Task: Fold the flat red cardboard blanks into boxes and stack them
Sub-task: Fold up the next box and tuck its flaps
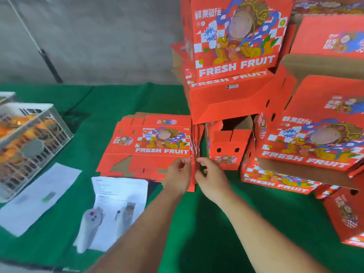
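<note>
Both forearms reach forward over the green cloth-covered table (206,233). The left hand (178,174) and right hand (211,177) each pinch, fingers curled, the near edge of upright flat red cardboard blanks (196,142), wedged between the flat pile of red printed blanks (149,146) and the stacked red folded boxes (236,95). Open cloth lies nearer the person.

A single wide-angle camera, worn on the person's head, looks forward and down across a green-covered table (122,99), with both forearms reaching in from the bottom edge. The left hand (177,177) and right hand (211,179) meet near the centre of the frame, close to the lens. Stacked red boxes (234,42) rise at upper right, running past the top and right edges. No second view overlaps this one.
</note>
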